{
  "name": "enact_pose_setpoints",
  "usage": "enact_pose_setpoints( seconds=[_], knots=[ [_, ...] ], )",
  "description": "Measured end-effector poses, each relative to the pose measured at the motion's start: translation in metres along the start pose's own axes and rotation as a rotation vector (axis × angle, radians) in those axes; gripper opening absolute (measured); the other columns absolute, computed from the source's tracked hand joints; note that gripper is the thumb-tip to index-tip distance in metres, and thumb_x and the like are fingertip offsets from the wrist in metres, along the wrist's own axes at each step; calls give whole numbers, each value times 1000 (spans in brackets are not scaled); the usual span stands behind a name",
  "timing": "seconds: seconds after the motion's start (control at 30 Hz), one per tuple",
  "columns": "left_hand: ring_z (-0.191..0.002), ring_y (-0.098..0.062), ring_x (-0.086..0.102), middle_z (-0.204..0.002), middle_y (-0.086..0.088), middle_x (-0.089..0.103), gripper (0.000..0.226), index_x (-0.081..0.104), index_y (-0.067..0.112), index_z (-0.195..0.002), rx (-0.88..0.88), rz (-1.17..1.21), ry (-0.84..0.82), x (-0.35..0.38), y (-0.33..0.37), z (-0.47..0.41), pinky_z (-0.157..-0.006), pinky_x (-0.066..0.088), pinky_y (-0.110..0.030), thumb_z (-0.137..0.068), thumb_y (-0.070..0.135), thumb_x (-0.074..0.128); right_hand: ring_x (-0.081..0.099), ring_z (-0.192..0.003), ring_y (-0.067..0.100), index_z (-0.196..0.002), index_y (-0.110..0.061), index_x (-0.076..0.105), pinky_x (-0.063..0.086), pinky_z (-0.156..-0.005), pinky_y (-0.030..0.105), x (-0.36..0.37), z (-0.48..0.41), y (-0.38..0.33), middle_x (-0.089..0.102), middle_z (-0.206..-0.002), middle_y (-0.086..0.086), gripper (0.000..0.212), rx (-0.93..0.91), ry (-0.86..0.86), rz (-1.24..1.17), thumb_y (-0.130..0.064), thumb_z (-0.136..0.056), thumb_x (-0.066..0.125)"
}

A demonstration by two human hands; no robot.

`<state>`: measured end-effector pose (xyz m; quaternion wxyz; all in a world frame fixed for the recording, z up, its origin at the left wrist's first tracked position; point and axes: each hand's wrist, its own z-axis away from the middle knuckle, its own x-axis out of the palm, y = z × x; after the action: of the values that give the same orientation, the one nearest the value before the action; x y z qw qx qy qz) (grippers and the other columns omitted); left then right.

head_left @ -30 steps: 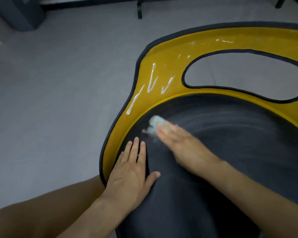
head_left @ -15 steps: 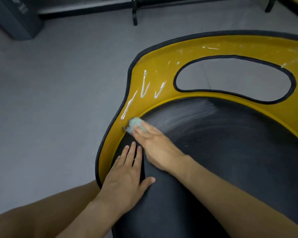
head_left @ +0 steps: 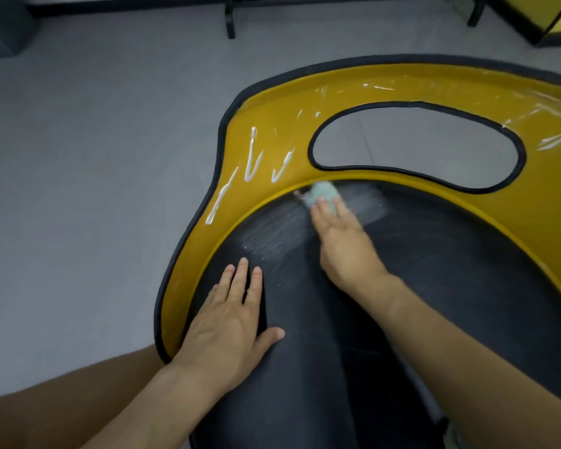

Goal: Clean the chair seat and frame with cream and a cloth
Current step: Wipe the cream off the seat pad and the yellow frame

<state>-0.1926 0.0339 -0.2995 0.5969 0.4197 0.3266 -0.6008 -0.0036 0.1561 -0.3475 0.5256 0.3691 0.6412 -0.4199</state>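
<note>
A black chair seat fills the lower right, ringed by a yellow frame with a black rim and an oval cut-out. White cream lines lie on the frame's left part, and thinner smears run along its top. My right hand presses a small pale green cloth onto the seat's far edge, right where it meets the frame. A whitish wiped patch spreads on the seat to the left of the cloth. My left hand rests flat on the seat's left side, fingers apart.
Grey floor surrounds the chair. Black furniture legs stand at the top, a dark box at the top left, and a yellow and black panel at the top right. My bare leg shows at the bottom left.
My right hand swept the cloth left to the seat's edge, then back right along the frame's inner border, leaving a wider whitish streak. My left hand stayed flat on the seat.
</note>
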Motion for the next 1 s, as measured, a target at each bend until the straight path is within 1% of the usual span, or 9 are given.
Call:
enact_pose_setpoints(
  seconds=[0.1,0.2,0.37,0.47,0.53,0.67,0.8,0.9,1.0],
  knots=[
    [-149,-19,-28,-160,-4,-34,94,-24,19,-155,6,1,0,-1,4,0,-125,-6,-34,-98,67,34,26,-146,37,-148,0,35,27,-118,47,10,32,-42,33,-156,17,72,-312,-73,19,-8,-81,60],
    [-149,-19,-28,-161,-4,-32,94,-24,19,-155,8,13,7,-2,5,2,-124,-6,-33,-98,67,35,34,-143,31,-144,-4,46,29,-117,42,2,55,-33,41,-153,11,67,-407,-76,-72,-3,-80,64],
    [-149,-19,-29,-160,-2,-35,94,-26,21,-154,-4,21,-17,-4,7,1,-126,-3,-35,-98,66,35,32,-144,21,-148,-19,41,25,-118,35,-24,50,62,30,-159,2,72,49,71,-169,14,-84,42],
    [-149,-19,-29,-160,-2,-35,95,-26,22,-153,-4,23,-18,-3,6,0,-126,-3,-36,-98,67,35,24,-147,21,-149,-16,36,38,-108,41,-43,39,96,27,-160,2,65,392,55,-121,9,-88,39],
    [-149,-19,-29,-160,-2,-35,95,-27,22,-153,-5,21,-17,-3,7,-1,-125,-4,-35,-97,67,35,21,-149,25,-149,-11,37,35,-111,44,-38,36,85,27,-160,6,64,463,51,-119,8,-88,40],
    [-149,-19,-29,-159,-3,-37,95,-26,21,-154,-9,9,-20,-3,8,-2,-122,-7,-34,-98,67,35,36,-140,39,-143,-1,46,31,-117,44,-5,55,8,39,-152,20,68,123,89,-120,9,-76,47],
    [-149,-20,-29,-159,-4,-36,94,-20,19,-157,-8,17,-12,-2,8,-2,-123,-6,-34,-98,67,36,37,-142,30,-143,-4,48,36,-114,41,3,85,-49,44,-150,11,67,-381,-55,-37,-20,-78,57],
    [-149,-20,-28,-159,-3,-37,95,-22,21,-156,-15,21,-19,-4,10,-2,-122,-6,-34,-97,67,37,42,-139,26,-142,-8,50,31,-115,37,-1,72,-7,45,-150,8,68,-350,-42,-36,-7,-77,32],
    [-148,-19,-29,-158,-1,-37,96,-26,22,-154,-20,27,-36,-7,13,-3,-122,-5,-34,-97,66,38,27,-147,20,-151,-15,37,19,-121,35,-15,55,77,27,-161,4,76,-42,45,-69,11,-80,34]
  ],
)
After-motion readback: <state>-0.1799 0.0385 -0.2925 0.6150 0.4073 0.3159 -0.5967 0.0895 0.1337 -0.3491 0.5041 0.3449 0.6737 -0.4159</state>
